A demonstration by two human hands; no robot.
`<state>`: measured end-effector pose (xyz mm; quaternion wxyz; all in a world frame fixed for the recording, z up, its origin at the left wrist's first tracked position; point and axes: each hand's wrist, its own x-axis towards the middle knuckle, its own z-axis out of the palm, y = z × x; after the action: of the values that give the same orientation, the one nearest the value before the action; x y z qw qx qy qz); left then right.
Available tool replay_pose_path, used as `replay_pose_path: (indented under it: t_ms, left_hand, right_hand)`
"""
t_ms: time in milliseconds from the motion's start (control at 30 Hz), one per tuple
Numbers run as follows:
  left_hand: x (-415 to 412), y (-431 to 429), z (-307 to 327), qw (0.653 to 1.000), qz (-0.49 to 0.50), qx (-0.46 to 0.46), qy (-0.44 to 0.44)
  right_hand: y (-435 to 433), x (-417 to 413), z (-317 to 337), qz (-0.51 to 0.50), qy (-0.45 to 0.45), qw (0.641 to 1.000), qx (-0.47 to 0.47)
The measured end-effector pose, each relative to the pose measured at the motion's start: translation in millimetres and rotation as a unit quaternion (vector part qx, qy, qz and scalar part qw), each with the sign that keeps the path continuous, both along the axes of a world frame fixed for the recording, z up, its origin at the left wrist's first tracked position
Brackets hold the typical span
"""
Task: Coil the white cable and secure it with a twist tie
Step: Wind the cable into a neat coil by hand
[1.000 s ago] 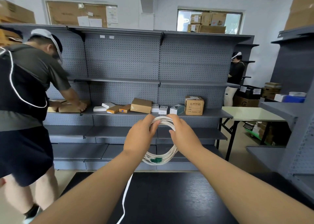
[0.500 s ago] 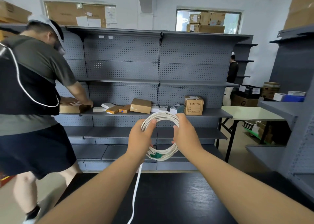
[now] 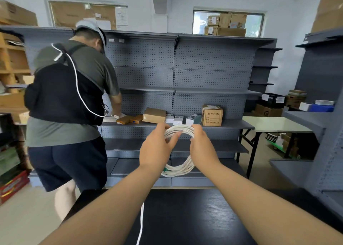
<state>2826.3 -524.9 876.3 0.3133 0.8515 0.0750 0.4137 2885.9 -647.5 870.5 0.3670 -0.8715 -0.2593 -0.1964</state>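
Over a black table [image 3: 194,218], white cable [image 3: 179,170] coiled, grey shelving [image 3: 209,74] behind

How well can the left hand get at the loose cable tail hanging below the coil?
Probably yes: the tail hangs beneath the left hand and forearm, nothing between. But it grips the coil, so the right hand must hold that alone.

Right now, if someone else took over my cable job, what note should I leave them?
Left hand: grips the coil's upper left side.
Right hand: grips its upper right side.
White cable: held up in loops above the black table; a loose tail hangs down over the table.
Done: several loops are wound.
Left: wind in the tail, then fasten the coil with a twist tie. No tie is in view.
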Motion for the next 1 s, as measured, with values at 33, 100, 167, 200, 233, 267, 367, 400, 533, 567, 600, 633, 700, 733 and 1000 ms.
replay_pose_path:
  t_ms: [33,100,167,200,233,267,367,400,533,567,600,633,700,733,1000]
  left_hand:
    - [0.0,-0.7,0.0,1.0,0.008,0.014,0.002]
    - [0.6,-0.8,-0.6,0.999,0.01,0.039,0.012]
    - [1.5,-0.1,-1.7,0.998,0.008,0.056,0.021]
    - [1.9,0.6,-2.3,0.998,0.011,0.059,0.023]
    - [2.4,1.5,-2.3,0.998,0.017,0.059,0.026]
    - [3.1,2.9,-1.9,0.998,0.023,0.056,0.032]
    - [6.4,11.9,5.7,0.992,0.026,0.057,0.113]
    - [7.3,15.6,10.1,0.986,0.021,0.059,0.156]
    - [7.9,25.0,30.6,0.957,-0.001,0.063,0.284]
    - [7.9,24.8,33.9,0.956,0.005,0.063,0.286]
    - [7.6,23.8,35.1,0.959,0.012,0.06,0.276]
    - [7.3,21.8,34.6,0.965,0.018,0.053,0.256]
    - [7.1,16.0,27.5,0.981,0.022,0.025,0.191]
    - [7.3,12.2,22.7,0.987,0.026,0.005,0.16]
    - [9.3,25.6,19.6,0.975,-0.06,-0.002,0.213]
  right_hand:
    - [-0.2,0.0,-1.2,-0.004,0.01,1.0,0.016]
    - [-1.2,-0.6,-3.5,-0.019,0.024,0.999,0.042]
    - [-1.6,-1.9,-4.0,-0.033,0.032,0.997,0.067]
    - [-1.7,-2.4,-3.6,-0.037,0.036,0.995,0.082]
    - [-1.8,-2.7,-2.7,-0.04,0.039,0.994,0.096]
    - [-2.4,-2.7,-1.8,-0.045,0.039,0.993,0.105]
    - [-7.9,-1.4,-0.8,-0.066,-0.003,0.996,0.065]
    - [-10.5,-1.1,-0.8,-0.069,-0.023,0.997,0.04]
    - [-15.2,-1.3,-0.1,-0.068,-0.062,0.995,-0.037]
    - [-14.8,-1.7,-0.1,-0.07,-0.068,0.994,-0.045]
    - [-14.2,-2.2,0.0,-0.071,-0.072,0.994,-0.046]
    - [-13.3,-2.4,0.3,-0.073,-0.071,0.994,-0.038]
    - [-10.5,-2.8,1.1,-0.076,-0.053,0.996,0.006]
    - [-8.9,-3.2,1.4,-0.077,-0.041,0.996,0.032]
    - [-16.4,-0.3,-0.1,-0.068,-0.03,0.997,-0.008]
